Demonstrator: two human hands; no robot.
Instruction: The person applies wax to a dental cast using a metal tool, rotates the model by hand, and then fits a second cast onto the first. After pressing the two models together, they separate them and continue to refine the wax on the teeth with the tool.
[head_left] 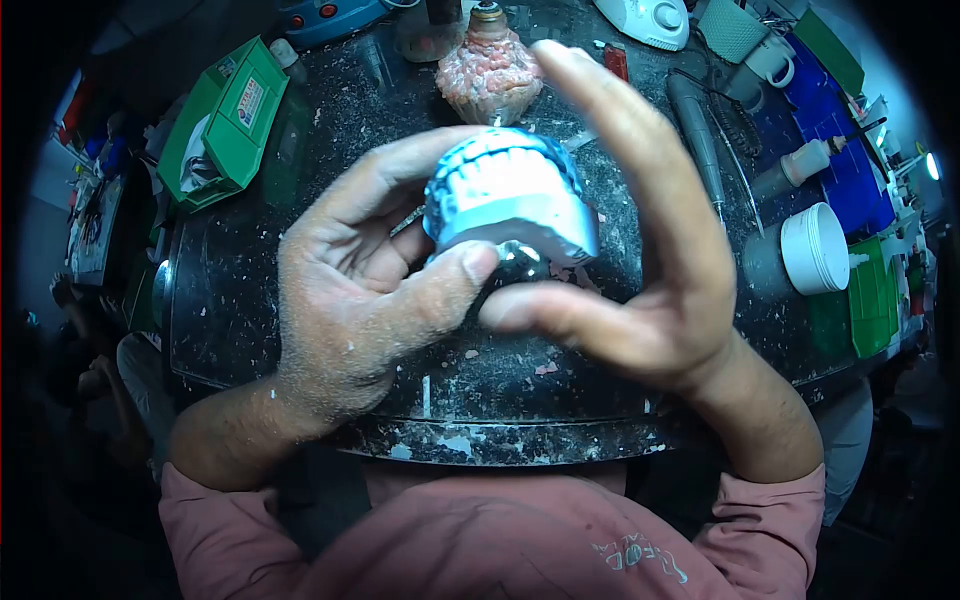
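Observation:
My left hand (350, 290) grips a blue dental model (510, 195) with a row of white teeth, thumb pressed on its lower front and fingers curled behind it. Under the model sits a dark rounded part (520, 262). My right hand (640, 260) is beside the model with fingers stretched out, its thumb touching the model's lower edge next to my left thumb. Both hands hover above the dark worktop (300, 300), close to my chest.
A pink wax-covered burner (490, 70) stands behind the model. A green box (225, 125) lies at the back left. At the right are a grey handpiece (695, 130), a white-lidded jar (805, 250), a small bottle (800, 165) and blue trays (850, 160). Pink scraps dot the worktop.

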